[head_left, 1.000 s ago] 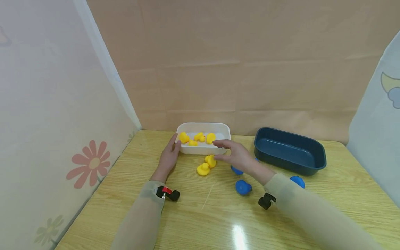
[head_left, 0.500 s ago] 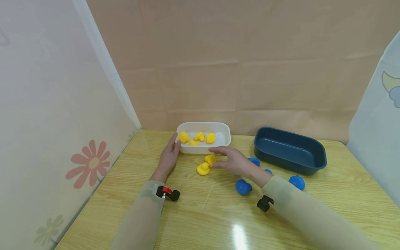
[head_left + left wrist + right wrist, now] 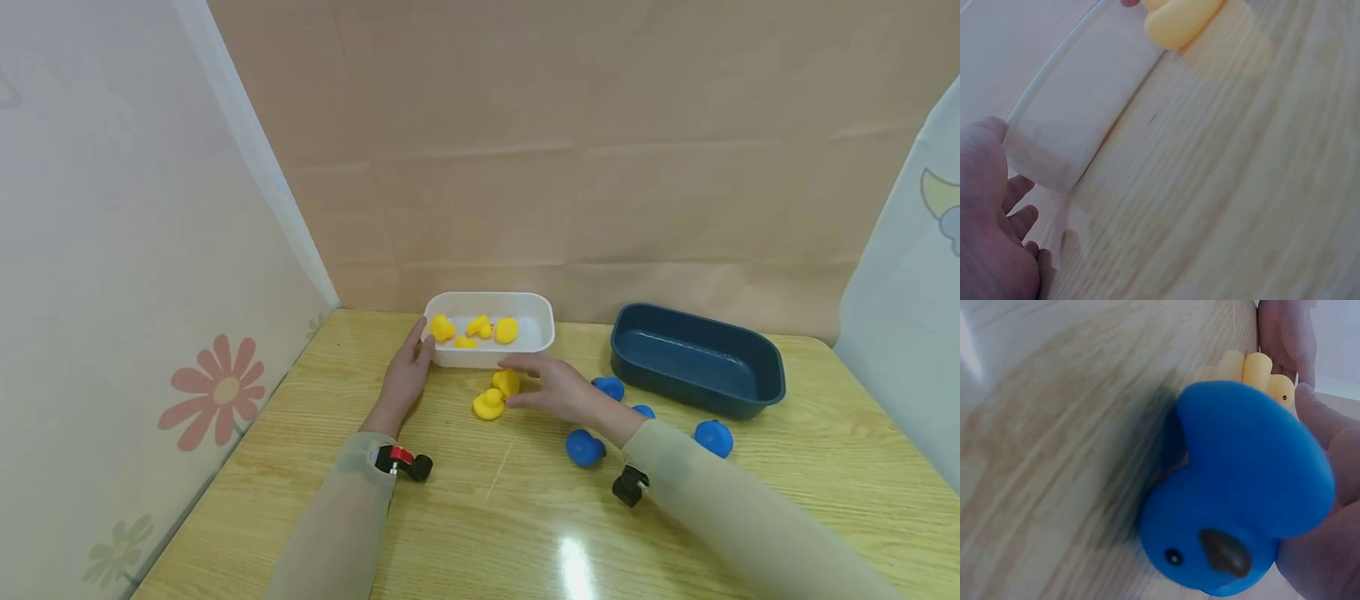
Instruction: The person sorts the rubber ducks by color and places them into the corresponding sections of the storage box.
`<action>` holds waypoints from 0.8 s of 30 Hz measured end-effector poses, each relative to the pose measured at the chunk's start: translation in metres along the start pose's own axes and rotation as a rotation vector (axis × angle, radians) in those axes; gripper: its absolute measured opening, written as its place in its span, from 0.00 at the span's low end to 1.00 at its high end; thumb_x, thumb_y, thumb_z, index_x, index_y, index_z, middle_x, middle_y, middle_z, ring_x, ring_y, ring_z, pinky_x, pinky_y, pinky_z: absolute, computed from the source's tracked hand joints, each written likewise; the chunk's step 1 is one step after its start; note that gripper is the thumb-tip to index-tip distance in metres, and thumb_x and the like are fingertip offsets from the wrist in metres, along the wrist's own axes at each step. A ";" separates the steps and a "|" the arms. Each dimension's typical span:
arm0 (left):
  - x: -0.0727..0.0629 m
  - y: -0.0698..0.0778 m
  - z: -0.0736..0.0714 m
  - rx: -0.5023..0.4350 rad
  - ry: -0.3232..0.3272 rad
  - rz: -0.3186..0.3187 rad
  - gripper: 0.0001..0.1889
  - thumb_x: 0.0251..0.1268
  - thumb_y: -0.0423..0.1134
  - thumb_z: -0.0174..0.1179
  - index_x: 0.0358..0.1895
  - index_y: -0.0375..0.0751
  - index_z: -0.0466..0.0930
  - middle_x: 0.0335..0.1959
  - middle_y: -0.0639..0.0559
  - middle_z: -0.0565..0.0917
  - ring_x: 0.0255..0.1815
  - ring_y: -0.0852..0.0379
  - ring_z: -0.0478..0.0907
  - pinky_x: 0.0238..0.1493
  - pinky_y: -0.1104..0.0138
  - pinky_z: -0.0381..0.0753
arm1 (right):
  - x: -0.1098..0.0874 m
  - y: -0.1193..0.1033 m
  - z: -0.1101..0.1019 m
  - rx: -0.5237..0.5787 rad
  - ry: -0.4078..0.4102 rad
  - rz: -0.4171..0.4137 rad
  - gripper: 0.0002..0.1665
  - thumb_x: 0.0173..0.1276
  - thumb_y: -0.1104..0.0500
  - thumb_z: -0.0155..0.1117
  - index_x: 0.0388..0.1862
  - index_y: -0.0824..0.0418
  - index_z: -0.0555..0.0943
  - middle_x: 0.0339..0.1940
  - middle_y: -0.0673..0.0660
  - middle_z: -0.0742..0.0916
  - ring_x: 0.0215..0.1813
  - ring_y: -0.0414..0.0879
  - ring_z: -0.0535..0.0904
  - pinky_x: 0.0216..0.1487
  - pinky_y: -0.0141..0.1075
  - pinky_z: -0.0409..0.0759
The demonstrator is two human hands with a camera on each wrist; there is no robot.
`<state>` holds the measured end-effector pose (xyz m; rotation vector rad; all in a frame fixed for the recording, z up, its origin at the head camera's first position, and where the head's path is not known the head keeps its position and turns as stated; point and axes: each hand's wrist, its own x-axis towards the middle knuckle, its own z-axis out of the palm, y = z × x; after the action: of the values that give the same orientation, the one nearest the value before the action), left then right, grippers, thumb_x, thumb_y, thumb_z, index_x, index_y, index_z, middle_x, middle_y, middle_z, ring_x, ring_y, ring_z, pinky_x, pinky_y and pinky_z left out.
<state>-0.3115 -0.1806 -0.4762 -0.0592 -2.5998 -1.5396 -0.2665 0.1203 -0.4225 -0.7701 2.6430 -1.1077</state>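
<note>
Two yellow rubber ducks lie together on the table before a white container [image 3: 491,359]. My right hand [image 3: 558,390] reaches around the farther duck [image 3: 507,382], with the thumb on its near side and fingertips on its far side. The nearer duck [image 3: 489,405] sits just left of the thumb. In the left wrist view one fingertip shows beside a yellow duck [image 3: 1179,22]. My left hand [image 3: 405,375] rests against the container's left end, thumb by the rim and fingers fairly straight. A blue rubber duck [image 3: 1241,469] looms large in the right wrist view, under the right hand.
Several yellow ducks [image 3: 506,331] lie inside the white container. A dark blue container [image 3: 697,392] stands at the back right. Blue ducks [image 3: 585,448] are scattered near the right forearm, one [image 3: 714,437] beyond the sleeve. Paper walls bound the table.
My right hand has moved left and slightly down, so its thumb and fingers now reach around the farther yellow duck. The left hand and the containers have stayed in place.
</note>
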 end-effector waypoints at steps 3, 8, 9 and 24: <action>0.000 -0.001 0.000 0.001 0.002 0.000 0.34 0.92 0.62 0.44 0.92 0.60 0.54 0.87 0.41 0.65 0.88 0.37 0.59 0.85 0.39 0.57 | 0.001 0.001 0.000 -0.024 -0.009 0.003 0.40 0.74 0.53 0.81 0.82 0.53 0.78 0.79 0.53 0.81 0.81 0.59 0.74 0.81 0.56 0.71; 0.000 -0.002 0.000 0.002 0.000 0.004 0.34 0.92 0.61 0.44 0.92 0.61 0.53 0.87 0.41 0.65 0.88 0.37 0.58 0.85 0.38 0.57 | 0.004 0.002 -0.001 -0.057 -0.013 0.011 0.39 0.75 0.52 0.80 0.81 0.53 0.78 0.79 0.52 0.81 0.80 0.58 0.75 0.80 0.57 0.72; 0.000 -0.002 0.000 0.002 -0.001 0.005 0.34 0.92 0.61 0.44 0.92 0.62 0.53 0.87 0.41 0.65 0.88 0.37 0.58 0.85 0.38 0.57 | 0.004 0.002 -0.001 -0.059 -0.012 0.011 0.39 0.74 0.52 0.81 0.81 0.53 0.78 0.79 0.52 0.82 0.80 0.57 0.75 0.80 0.56 0.73; 0.001 0.000 0.000 -0.011 -0.001 -0.013 0.34 0.92 0.63 0.43 0.92 0.62 0.54 0.88 0.43 0.64 0.89 0.38 0.57 0.86 0.40 0.56 | 0.012 0.006 0.002 -0.147 0.001 -0.004 0.30 0.72 0.53 0.82 0.71 0.55 0.86 0.70 0.53 0.86 0.71 0.55 0.81 0.76 0.56 0.77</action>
<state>-0.3122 -0.1811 -0.4761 -0.0440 -2.5978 -1.5580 -0.2788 0.1161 -0.4281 -0.8009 2.7490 -0.9234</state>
